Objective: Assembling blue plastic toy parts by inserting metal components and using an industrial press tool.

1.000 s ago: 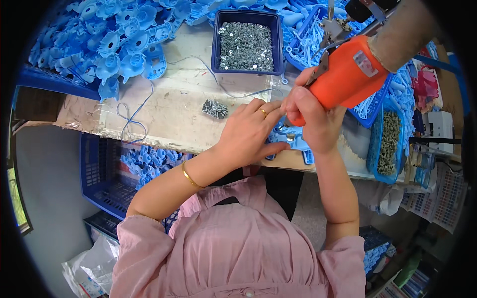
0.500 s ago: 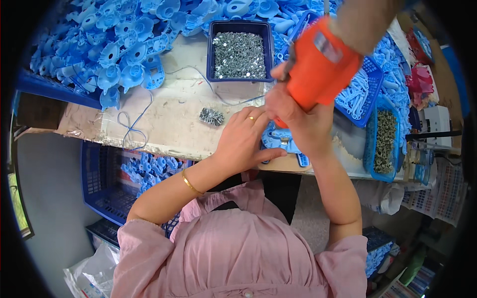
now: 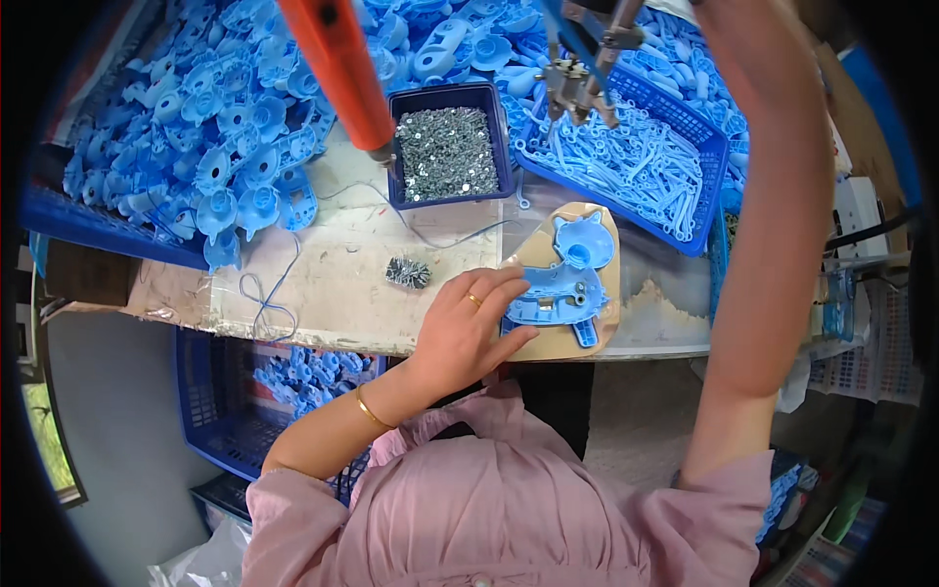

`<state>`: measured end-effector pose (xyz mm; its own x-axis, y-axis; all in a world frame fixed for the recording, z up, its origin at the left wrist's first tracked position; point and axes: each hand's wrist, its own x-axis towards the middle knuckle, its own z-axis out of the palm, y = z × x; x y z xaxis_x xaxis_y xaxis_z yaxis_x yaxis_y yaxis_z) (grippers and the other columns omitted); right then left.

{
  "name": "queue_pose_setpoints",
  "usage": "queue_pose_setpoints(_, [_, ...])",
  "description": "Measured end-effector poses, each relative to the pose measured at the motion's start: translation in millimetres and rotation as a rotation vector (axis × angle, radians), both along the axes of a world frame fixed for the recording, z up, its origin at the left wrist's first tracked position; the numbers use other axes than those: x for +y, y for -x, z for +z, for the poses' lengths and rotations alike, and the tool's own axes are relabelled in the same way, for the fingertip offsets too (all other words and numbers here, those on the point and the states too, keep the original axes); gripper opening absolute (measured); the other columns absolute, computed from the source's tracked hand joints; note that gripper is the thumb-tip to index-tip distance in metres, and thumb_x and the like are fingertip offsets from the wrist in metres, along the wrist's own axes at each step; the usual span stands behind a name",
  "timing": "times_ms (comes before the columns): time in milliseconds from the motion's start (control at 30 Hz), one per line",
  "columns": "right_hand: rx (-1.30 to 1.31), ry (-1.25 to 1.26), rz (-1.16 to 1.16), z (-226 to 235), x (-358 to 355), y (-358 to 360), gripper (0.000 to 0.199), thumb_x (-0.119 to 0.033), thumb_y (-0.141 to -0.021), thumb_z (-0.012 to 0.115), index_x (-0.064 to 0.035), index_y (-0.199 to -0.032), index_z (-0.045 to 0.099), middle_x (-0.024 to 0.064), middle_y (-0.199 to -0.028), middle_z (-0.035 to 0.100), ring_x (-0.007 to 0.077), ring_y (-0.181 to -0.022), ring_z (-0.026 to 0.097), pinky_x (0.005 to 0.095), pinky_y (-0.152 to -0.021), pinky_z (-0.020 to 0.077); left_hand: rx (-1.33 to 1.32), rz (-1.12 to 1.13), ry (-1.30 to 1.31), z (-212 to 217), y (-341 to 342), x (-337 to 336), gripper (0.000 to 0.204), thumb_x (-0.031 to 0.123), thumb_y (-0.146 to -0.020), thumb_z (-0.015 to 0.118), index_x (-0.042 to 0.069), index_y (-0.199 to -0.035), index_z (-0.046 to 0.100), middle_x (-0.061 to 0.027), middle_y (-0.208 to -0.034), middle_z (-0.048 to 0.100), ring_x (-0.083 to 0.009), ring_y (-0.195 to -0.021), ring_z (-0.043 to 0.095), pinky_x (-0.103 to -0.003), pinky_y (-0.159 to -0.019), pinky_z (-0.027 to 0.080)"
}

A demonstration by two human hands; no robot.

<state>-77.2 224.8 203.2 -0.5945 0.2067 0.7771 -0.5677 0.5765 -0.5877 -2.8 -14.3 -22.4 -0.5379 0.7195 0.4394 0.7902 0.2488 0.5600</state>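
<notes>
We see the left hand (image 3: 468, 328) pressing open fingers flat on the blue plastic part (image 3: 559, 293) (resting on a tan board (image 3: 597, 338)); the right hand's grip we cannot tell.

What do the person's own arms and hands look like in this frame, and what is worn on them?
Both forearms are bare below short pink sleeves. The left hand wears a thin gold ring, and a slim gold bangle circles that wrist. The right arm shows no jewellery; its hand is out of frame.

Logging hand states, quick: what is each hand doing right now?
Left hand: open, fingers resting on the blue plastic part.
Right hand: out of view; only the raised forearm shows.
</notes>
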Motion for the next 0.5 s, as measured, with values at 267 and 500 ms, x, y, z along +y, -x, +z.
queue_pose_setpoints(267, [-0.285, 0.100, 0.345, -1, 11, -31, 0.047, -0.018, -0.082, 0.072, 0.0030, -0.122, 0.057, 0.0042, -0.091, 0.064, 0.0088, -0.068, 0.052, 0.0222, -0.064, 0.0410, 0.087, -0.118, 0.019, 4, -3, 21, 0.042, 0.024, -0.080, 0.077, 0.006, -0.115, 0.063, -0.0084, -0.124, 0.062, -0.0283, -0.114, 0.057, -0.042, -0.100, 0.045])
queue_pose_setpoints(500, [-0.312, 0.211, 0.457, -58, 16, -92, 0.043, -0.018, -0.085, 0.062, 0.0055, -0.119, 0.051, 0.0071, -0.089, 0.054, 0.0129, -0.072, 0.057, 0.0261, -0.071, 0.0517, 0.179, -0.225, 0.110, -11, -3, 37, 0.034, 0.025, -0.083, 0.074, 0.006, -0.109, 0.064, -0.0065, -0.119, 0.063, -0.0261, -0.112, 0.057, -0.042, -0.105, 0.042])
